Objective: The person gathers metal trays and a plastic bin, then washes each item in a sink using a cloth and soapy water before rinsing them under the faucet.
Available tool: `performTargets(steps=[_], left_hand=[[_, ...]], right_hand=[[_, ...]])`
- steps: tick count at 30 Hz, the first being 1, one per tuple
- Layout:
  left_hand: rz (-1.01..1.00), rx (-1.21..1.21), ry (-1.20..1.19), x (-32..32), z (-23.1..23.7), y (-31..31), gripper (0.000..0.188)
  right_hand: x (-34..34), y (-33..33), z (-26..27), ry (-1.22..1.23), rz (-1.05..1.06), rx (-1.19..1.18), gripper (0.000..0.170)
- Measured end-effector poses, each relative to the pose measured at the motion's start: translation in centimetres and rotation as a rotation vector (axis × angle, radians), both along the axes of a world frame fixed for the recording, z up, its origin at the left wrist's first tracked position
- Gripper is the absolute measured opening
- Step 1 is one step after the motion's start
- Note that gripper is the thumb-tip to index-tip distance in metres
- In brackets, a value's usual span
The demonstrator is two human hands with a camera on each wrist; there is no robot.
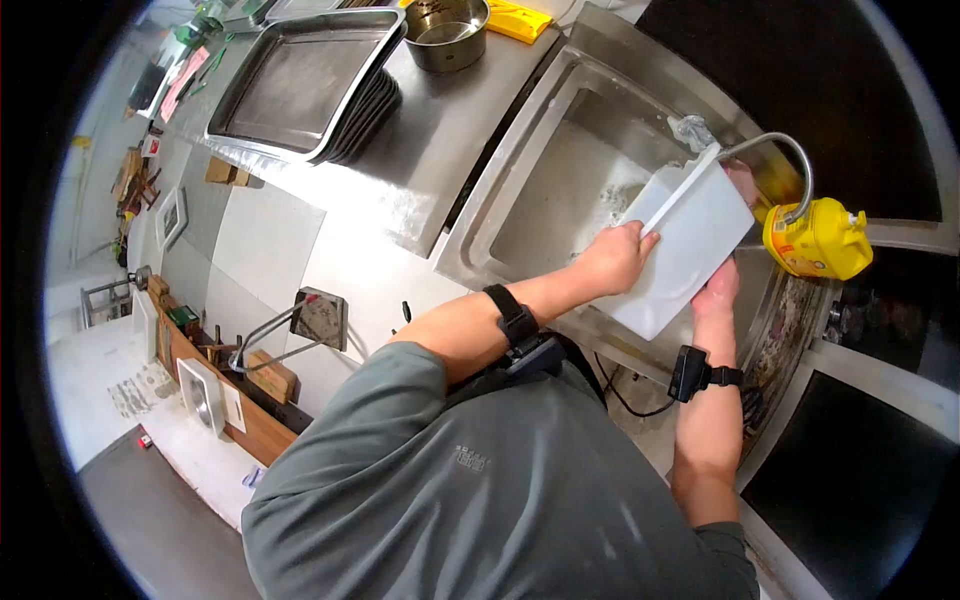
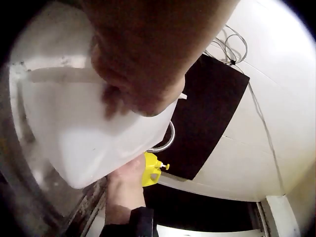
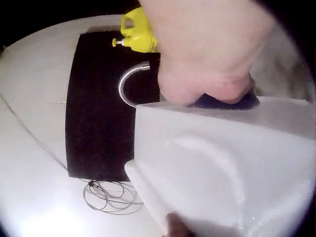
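A white plastic bin is tilted over the metal sink. My left hand grips its rim, fingers curled over the edge. On the bin's far right side is my right hand, partly hidden by the bin in the head view. The right wrist view shows that hand bent over a dark blue pad, held against the bin's wall. Wet, sudsy streaks shine on the bin's surface there.
A curved metal faucet arches beside the bin, next to a yellow pump jug. Stacked baking trays and a metal pot stand on the steel counter. A stool stands at the left.
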State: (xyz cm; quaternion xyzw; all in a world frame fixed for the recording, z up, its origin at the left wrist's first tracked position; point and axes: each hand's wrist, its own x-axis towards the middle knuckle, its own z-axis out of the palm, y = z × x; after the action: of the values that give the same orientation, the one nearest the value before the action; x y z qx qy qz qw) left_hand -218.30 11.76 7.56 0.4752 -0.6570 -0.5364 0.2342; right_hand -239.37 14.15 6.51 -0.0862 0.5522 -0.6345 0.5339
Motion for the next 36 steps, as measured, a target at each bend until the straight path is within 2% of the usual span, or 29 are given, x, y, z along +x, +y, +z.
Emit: performTargets(steps=[1, 5, 8, 11, 12, 13, 15, 16, 18, 19, 21, 22, 24, 26, 27, 29, 32, 34, 35, 36], left_hand=[[-0.011, -0.007, -0.007, -0.1, 0.2, 0.2, 0.040], [0.027, -0.022, 0.031, -1.7, -0.5, 0.7, 0.040], [0.022, 0.085, -0.021, -2.3, 0.0, -0.1, 0.041], [0.059, 0.206, 0.025, -2.7, 0.5, -0.8, 0.041], [0.068, 0.286, 0.030, -3.0, 0.7, -1.3, 0.042], [0.062, 0.275, 0.021, -3.2, 0.9, -1.8, 0.042], [0.105, 0.348, -0.048, -3.6, 1.4, -2.8, 0.042], [0.136, 0.335, -0.077, -3.7, 1.3, -3.5, 0.043], [0.209, 0.376, -0.070, -3.9, 1.1, -4.8, 0.044], [0.228, 0.375, -0.075, -3.9, 1.0, -5.3, 0.044], [0.256, 0.377, -0.133, -3.8, 0.7, -6.1, 0.046], [0.293, 0.368, -0.104, -3.5, -0.3, -6.3, 0.046], [0.366, 0.374, -0.078, -3.0, -2.1, -6.5, 0.045], [0.421, 0.375, -0.075, -2.4, -3.2, -6.1, 0.047], [0.419, 0.401, -0.077, -1.5, -4.3, -6.2, 0.048], [0.418, 0.414, -0.020, 0.0, -6.9, -6.1, 0.049], [0.479, 0.426, 0.028, 0.9, -9.0, -5.9, 0.049], [0.520, 0.445, 0.058, 0.9, -9.4, -5.7, 0.049], [0.523, 0.448, 0.058, 0.8, -9.5, -5.6, 0.049], [0.535, 0.446, 0.039, 0.9, -9.6, -5.5, 0.049]], right_hand=[[-0.4, 0.3, 0.4, -0.112, 0.024, -0.009, 0.034], [-2.6, -0.7, -1.6, -0.049, -0.058, 0.030, 0.035], [-3.1, -1.4, -1.5, 0.273, -0.029, 0.073, 0.035], [-6.7, -2.3, -4.0, 0.316, -0.012, 0.129, 0.030], [-8.1, -3.0, -5.3, -0.158, -0.154, -0.046, 0.031], [-10.0, -3.2, -6.4, -0.167, -0.161, -0.057, 0.031], [-9.9, -2.8, -3.8, 1.052, 0.312, 0.363, 0.045], [-12.0, -3.5, -5.1, 1.038, 0.307, 0.359, 0.045], [-16.8, -4.6, -8.2, 1.397, 0.415, 0.401, 0.046], [-18.8, -5.1, -9.3, 1.382, 0.424, 0.408, 0.046], [-21.6, -7.0, -8.4, 1.058, 0.478, 0.198, 0.048], [-23.2, -8.4, -8.1, 1.136, 0.623, 0.230, 0.042], [-25.4, -11.4, -8.8, 1.087, 0.671, -0.080, 0.048], [-25.1, -14.1, -6.0, 1.213, 0.754, -0.169, 0.055], [-25.3, -15.9, -6.4, 1.067, 0.783, -0.179, 0.060], [-25.0, -18.6, -5.9, 1.359, 0.827, -0.308, 0.058], [-24.8, -21.0, -6.6, 1.390, 0.913, -0.342, 0.060], [-23.2, -20.9, -5.5, 1.269, 0.881, -0.150, 0.050], [-22.6, -20.8, -4.6, 1.268, 0.886, -0.150, 0.050], [-22.0, -20.6, -3.6, 1.144, 0.859, -0.103, 0.042]])
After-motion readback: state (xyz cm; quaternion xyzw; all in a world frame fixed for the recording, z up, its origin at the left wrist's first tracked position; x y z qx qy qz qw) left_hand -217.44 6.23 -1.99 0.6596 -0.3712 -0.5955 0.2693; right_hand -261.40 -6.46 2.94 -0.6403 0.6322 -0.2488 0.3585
